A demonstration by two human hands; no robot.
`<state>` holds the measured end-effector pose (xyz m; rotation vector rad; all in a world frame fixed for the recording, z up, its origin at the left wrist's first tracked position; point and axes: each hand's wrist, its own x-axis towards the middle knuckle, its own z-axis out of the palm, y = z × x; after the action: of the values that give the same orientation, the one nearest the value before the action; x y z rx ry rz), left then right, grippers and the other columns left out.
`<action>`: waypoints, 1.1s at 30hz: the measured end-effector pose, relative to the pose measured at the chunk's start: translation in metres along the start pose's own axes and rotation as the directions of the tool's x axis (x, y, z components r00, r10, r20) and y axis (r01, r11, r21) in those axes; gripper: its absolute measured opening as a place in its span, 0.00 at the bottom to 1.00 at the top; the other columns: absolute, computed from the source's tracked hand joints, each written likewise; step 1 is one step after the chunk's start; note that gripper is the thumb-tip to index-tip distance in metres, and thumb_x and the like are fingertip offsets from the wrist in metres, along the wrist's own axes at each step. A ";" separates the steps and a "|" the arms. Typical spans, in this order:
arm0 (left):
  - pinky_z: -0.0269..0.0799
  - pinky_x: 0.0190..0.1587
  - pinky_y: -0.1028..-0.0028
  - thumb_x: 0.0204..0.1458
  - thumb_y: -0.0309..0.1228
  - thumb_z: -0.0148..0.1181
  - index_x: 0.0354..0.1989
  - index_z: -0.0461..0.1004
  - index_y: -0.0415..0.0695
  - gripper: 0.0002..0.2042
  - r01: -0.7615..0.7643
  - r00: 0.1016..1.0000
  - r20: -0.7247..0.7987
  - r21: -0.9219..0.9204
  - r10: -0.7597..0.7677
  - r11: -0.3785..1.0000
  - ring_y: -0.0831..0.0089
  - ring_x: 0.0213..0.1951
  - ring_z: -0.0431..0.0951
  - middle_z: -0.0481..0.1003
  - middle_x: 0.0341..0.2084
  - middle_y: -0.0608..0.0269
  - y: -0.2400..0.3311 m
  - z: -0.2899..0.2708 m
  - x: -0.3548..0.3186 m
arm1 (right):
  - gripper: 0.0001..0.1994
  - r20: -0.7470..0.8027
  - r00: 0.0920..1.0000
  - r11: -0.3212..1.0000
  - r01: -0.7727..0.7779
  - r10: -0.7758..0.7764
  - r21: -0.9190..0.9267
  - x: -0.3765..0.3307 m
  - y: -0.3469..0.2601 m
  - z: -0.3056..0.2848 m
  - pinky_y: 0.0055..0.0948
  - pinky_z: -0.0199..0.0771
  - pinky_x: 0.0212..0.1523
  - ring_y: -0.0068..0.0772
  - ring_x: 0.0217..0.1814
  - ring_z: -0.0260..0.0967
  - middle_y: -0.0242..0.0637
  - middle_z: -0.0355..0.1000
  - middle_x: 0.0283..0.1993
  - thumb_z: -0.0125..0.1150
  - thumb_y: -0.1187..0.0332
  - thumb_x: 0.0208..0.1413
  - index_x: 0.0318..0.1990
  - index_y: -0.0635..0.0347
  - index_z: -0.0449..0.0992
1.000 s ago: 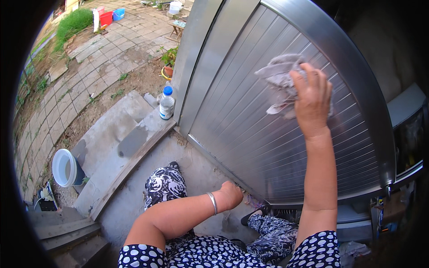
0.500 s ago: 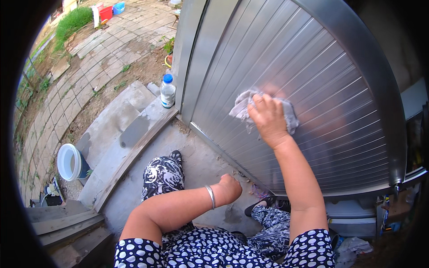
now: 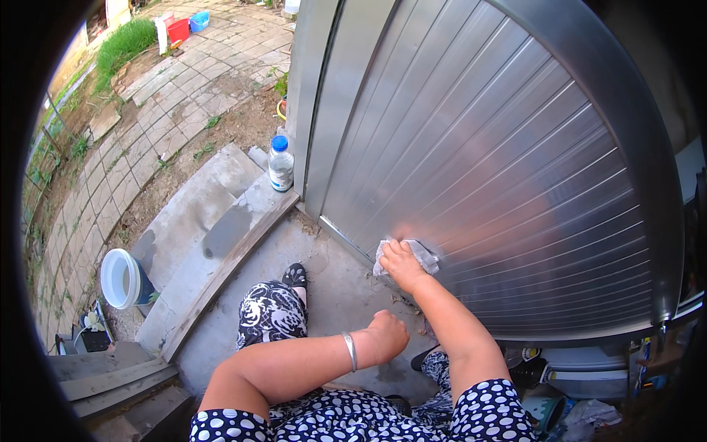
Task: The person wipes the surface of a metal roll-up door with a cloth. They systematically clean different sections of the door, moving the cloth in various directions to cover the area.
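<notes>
My right hand [image 3: 402,265] presses a crumpled grey-white cloth [image 3: 426,256] against the low part of a silvery metal door [image 3: 471,169]. The door's ribbed surface mirrors the hand in a warm blur. In front of my body, my left hand [image 3: 388,336] is curled into a fist, apart from the door. Nothing shows in it, and a silver bangle [image 3: 350,351] circles that wrist.
By the door frame stands a clear bottle [image 3: 280,165] with a blue cap. A white-and-blue bucket [image 3: 127,278] is beside the concrete steps [image 3: 213,199] on the left. A wooden sill [image 3: 228,272] crosses the doorway. Various items crowd the lower right.
My right hand has slid the cloth down the door and slightly left, to near its lower edge. The left fist stays in nearly the same place. The view has shifted a little.
</notes>
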<state>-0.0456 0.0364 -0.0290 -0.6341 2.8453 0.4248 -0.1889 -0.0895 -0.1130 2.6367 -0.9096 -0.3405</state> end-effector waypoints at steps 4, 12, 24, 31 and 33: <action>0.70 0.38 0.68 0.49 0.30 0.52 0.36 0.77 0.46 0.09 0.018 1.000 0.025 -0.012 -0.017 1.000 0.65 0.39 0.78 0.77 0.35 0.61 -0.003 0.002 0.002 | 0.09 -0.118 0.988 0.994 -0.087 0.095 0.067 -0.016 0.013 -0.043 0.34 0.57 0.48 0.37 0.54 0.57 0.36 0.65 0.48 0.54 0.68 0.44 0.35 0.52 0.74; 0.71 0.39 0.65 0.49 0.30 0.50 0.36 0.77 0.47 0.09 0.046 0.998 0.035 -0.052 -0.044 0.998 0.63 0.40 0.78 0.77 0.36 0.59 -0.012 0.015 0.011 | 0.12 -0.529 0.788 0.883 -0.448 0.315 -0.142 -0.074 0.074 -0.226 0.38 0.59 0.51 0.38 0.54 0.60 0.34 0.66 0.50 0.55 0.72 0.46 0.40 0.52 0.74; 0.71 0.38 0.66 0.48 0.29 0.52 0.34 0.77 0.46 0.08 0.053 0.997 0.063 -0.062 -0.049 0.997 0.62 0.38 0.78 0.77 0.34 0.59 -0.013 0.015 0.007 | 0.20 -0.688 0.631 0.756 -0.629 0.359 -0.183 -0.097 0.103 -0.259 0.39 0.58 0.52 0.38 0.56 0.59 0.30 0.64 0.52 0.61 0.76 0.40 0.44 0.44 0.73; 0.69 0.39 0.66 0.49 0.30 0.51 0.34 0.77 0.46 0.08 0.058 0.998 0.032 -0.012 -0.058 0.998 0.64 0.39 0.78 0.77 0.34 0.60 -0.010 0.016 0.006 | 0.11 -0.472 0.852 0.930 -0.334 0.229 -0.151 -0.054 0.059 -0.147 0.36 0.58 0.50 0.34 0.54 0.59 0.31 0.65 0.49 0.55 0.67 0.45 0.38 0.48 0.74; 0.69 0.39 0.67 0.49 0.30 0.51 0.34 0.77 0.46 0.08 0.052 0.999 0.009 0.033 -0.052 0.998 0.64 0.38 0.78 0.77 0.33 0.60 -0.007 0.018 0.006 | 0.10 -0.393 0.899 0.959 -0.258 0.195 -0.114 -0.049 0.047 -0.111 0.36 0.57 0.50 0.35 0.54 0.59 0.32 0.65 0.50 0.55 0.67 0.44 0.37 0.49 0.74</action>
<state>-0.0461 0.0340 -0.0490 -0.6959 2.8134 0.3710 -0.2161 -0.0686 0.0125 2.2979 -0.9935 0.1458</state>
